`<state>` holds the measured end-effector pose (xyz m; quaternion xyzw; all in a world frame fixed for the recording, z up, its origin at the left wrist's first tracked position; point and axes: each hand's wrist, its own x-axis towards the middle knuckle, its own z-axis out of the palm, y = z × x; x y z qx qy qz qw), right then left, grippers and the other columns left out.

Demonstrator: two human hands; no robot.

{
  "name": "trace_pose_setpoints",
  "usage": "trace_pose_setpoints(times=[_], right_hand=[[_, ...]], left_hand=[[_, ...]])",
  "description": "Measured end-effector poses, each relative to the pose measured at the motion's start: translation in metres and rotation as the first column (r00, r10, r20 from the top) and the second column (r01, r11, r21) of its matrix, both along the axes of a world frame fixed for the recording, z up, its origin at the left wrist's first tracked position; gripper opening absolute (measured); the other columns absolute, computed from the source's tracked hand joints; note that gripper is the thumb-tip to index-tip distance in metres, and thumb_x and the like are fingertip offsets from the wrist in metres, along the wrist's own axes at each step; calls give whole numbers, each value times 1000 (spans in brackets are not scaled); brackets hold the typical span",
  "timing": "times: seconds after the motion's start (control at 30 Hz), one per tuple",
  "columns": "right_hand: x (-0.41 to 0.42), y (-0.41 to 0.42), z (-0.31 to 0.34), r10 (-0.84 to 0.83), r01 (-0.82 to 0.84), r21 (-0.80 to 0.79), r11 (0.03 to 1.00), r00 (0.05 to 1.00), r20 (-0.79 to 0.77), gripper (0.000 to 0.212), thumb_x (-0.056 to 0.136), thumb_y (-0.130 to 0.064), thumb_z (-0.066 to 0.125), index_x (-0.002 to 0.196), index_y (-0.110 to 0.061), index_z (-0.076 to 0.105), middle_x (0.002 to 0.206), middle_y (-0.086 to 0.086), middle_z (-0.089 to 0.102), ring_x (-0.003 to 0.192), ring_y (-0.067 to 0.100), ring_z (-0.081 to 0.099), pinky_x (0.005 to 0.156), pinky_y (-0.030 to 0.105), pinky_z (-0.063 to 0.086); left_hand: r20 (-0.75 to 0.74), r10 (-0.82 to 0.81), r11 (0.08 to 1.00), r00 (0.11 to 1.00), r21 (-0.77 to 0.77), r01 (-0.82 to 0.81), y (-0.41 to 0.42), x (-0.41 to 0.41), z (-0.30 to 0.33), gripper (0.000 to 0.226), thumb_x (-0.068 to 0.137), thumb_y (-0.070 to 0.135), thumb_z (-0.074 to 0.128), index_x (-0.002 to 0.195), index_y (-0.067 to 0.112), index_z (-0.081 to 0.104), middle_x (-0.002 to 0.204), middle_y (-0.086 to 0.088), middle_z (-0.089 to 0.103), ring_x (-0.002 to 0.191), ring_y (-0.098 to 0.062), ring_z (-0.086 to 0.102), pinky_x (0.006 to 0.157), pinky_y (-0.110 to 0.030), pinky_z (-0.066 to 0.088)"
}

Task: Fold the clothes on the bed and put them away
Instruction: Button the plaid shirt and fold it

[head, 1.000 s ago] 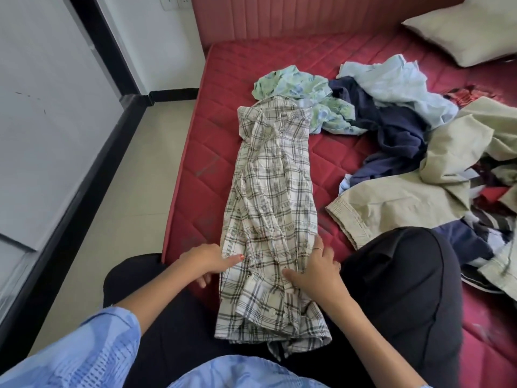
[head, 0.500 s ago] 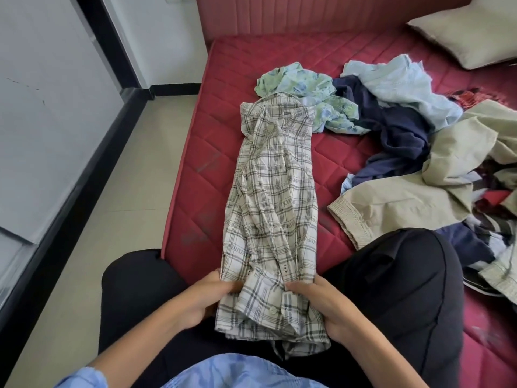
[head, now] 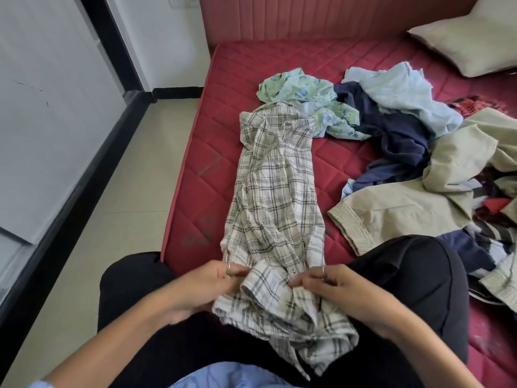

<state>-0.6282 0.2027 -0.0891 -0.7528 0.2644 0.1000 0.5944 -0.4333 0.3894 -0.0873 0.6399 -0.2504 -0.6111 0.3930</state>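
Observation:
A white and grey plaid shirt (head: pixel 274 197) lies folded into a long narrow strip on the red mattress (head: pixel 212 152), its collar at the far end and its lower end over my lap. My left hand (head: pixel 207 287) grips the shirt's left edge near the bottom. My right hand (head: pixel 333 289) pinches the right edge at the same height, by a cuff with a button. A heap of unfolded clothes lies to the right: a green floral garment (head: pixel 305 91), a navy one (head: pixel 397 135), a light blue one (head: pixel 402 91) and beige trousers (head: pixel 414 200).
A beige pillow (head: pixel 472 43) lies at the bed's far right corner by the pink headboard (head: pixel 321 15). Tiled floor (head: pixel 117 197) runs along the bed's left side, bounded by a white wall with a black skirting. My black-clad knees flank the shirt.
Both hands have slid from flat on the shirt's sides down to its lower part and taken hold of the edges there; the bottom end has bunched up on my lap.

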Motion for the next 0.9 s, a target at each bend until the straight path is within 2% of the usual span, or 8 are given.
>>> trace_pose_setpoints(times=[0.13, 0.2, 0.33, 0.4, 0.47, 0.7, 0.8, 0.9], right_hand=[[29, -39, 32, -89, 85, 191, 978, 996, 17, 54, 88, -58, 50, 94, -11, 75, 97, 17, 72, 84, 23, 67, 81, 35, 53], [48, -59, 42, -159, 134, 326, 936, 986, 50, 57, 94, -51, 41, 79, -7, 75, 85, 15, 72, 74, 20, 69, 67, 29, 56], [98, -105, 28, -389, 321, 486, 813, 920, 44, 57, 104, -19, 32, 72, -3, 77, 79, 15, 73, 64, 13, 70, 56, 19, 56], [127, -127, 17, -466, 403, 500, 767, 885, 1, 45, 104, -30, 36, 107, 2, 68, 101, 21, 69, 76, 21, 72, 60, 22, 59], [149, -145, -5, -545, 521, 488, 700, 832, -106, 61, 100, -51, 35, 119, 3, 55, 95, 19, 69, 73, 23, 70, 50, 24, 57], [173, -161, -63, -441, 488, 261, 833, 870, -220, 45, 86, -52, 63, 73, -9, 56, 55, 4, 51, 47, 14, 43, 43, 21, 37], [174, -166, -69, -439, 457, 130, 880, 887, -146, 39, 83, -45, 70, 71, -11, 55, 53, 4, 49, 40, 13, 42, 41, 20, 34], [173, -172, -75, -469, 472, 19, 881, 879, -79, 42, 87, -37, 68, 61, -12, 47, 41, -1, 44, 31, 9, 36, 35, 16, 28]], left_hand=[[-197, 106, 994, 975, 53, -98, -24, 40, 19, 70, 54, 56, 86, 103, 7, 74, 105, -19, 70, 78, -21, 68, 61, -26, 57], [-374, 264, 964, 889, 69, -257, -39, 60, 26, 69, 59, 46, 88, 107, -1, 70, 96, -23, 69, 64, -23, 70, 47, -25, 56], [-339, 524, 851, 781, 170, -498, -91, 99, 25, 40, 96, 39, 47, 97, 2, 63, 70, -16, 69, 44, -20, 66, 30, -18, 45], [-282, 560, 828, 779, 169, -535, -123, 118, 14, 57, 97, 53, 37, 100, 2, 64, 72, -17, 70, 45, -19, 66, 29, -17, 44], [-226, 604, 797, 764, 198, -571, -145, 133, -2, 75, 94, 66, 25, 100, 2, 62, 75, -18, 70, 45, -19, 66, 28, -17, 41], [361, 343, 859, 867, 253, -445, -171, 153, -46, 51, 86, 64, 53, 100, 15, 58, 71, 2, 49, 54, -9, 37, 44, -19, 32], [525, 361, 887, 771, 62, -458, -172, 160, -59, 41, 86, 54, 61, 110, 21, 58, 88, 4, 58, 72, -10, 52, 62, -24, 44], [742, 367, 927, 561, -237, -292, -177, 168, -67, 45, 89, 42, 62, 130, 27, 53, 115, 2, 55, 106, -15, 55, 90, -28, 43]])
